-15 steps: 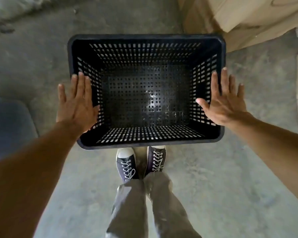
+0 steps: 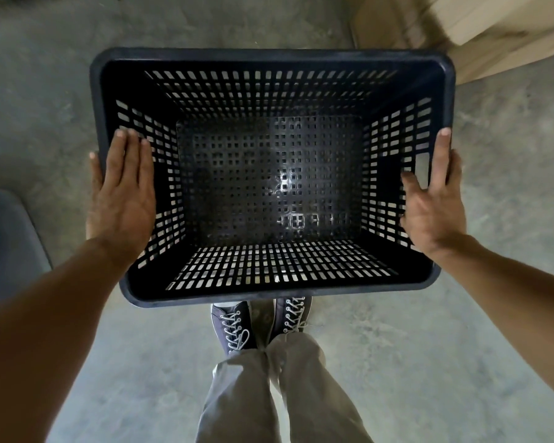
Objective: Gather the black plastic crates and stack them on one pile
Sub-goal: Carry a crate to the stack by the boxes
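Note:
One black plastic crate (image 2: 271, 60) with slotted walls and a perforated bottom fills the middle of the view, open side up, with nothing inside. My left hand (image 2: 122, 199) lies over its left rim, most fingers flat along the inside wall and one finger outside. My right hand (image 2: 434, 203) straddles the right rim by a handle slot, thumb inside, index finger along the rim, the other fingers outside. The crate's near edge covers the toes of my shoes. No other crate is in view.
Bare concrete floor lies all around. Cardboard boxes (image 2: 493, 33) stand at the far right behind the crate. A dark blue-grey object (image 2: 7, 244) sits at the left edge. My legs and laced shoes (image 2: 234, 327) are just below the crate.
Both hands have come down from hovering flat beside the crate onto its side rims. The crate now looks larger and closer and hides more of my shoes.

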